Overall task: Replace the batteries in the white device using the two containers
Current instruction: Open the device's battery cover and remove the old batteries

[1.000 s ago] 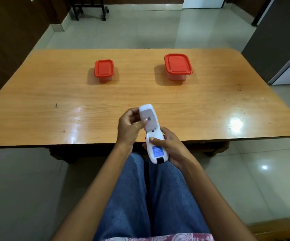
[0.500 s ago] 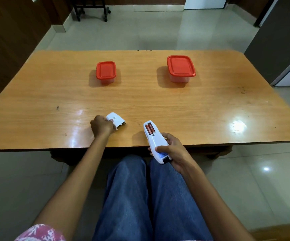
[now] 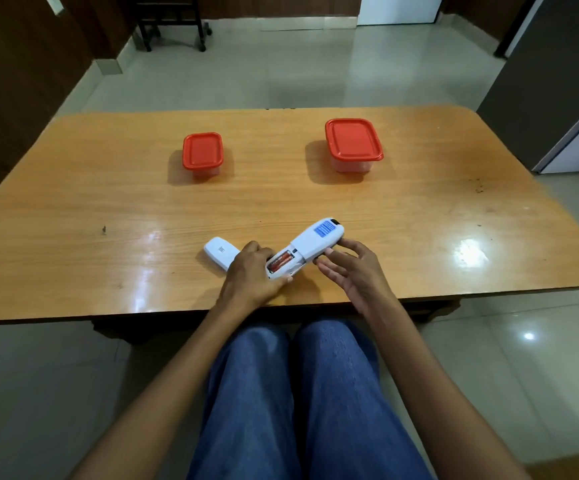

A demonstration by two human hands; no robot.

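The white device [image 3: 310,245] lies slanted near the table's front edge, its battery bay uncovered and red batteries [image 3: 280,262] showing inside. My left hand [image 3: 251,273] grips the device's near end around the bay. My right hand [image 3: 352,268] is beside the device's middle, fingers relaxed, fingertips touching its side. The white battery cover [image 3: 219,252] lies on the table just left of my left hand. A small red-lidded container [image 3: 202,154] stands at the back left and a larger red-lidded container [image 3: 353,143] at the back right, both with lids on.
The wooden table [image 3: 108,209] has its front edge just behind my wrists. My knees in blue jeans [image 3: 298,393] are under it. A dark wheeled stand [image 3: 170,22] is far back on the floor, and a grey cabinet [image 3: 551,81] is at the right.
My left hand let go of the battery cover and took hold of the device's open end. The device turned and came down onto the table, and my right hand loosened its grip.
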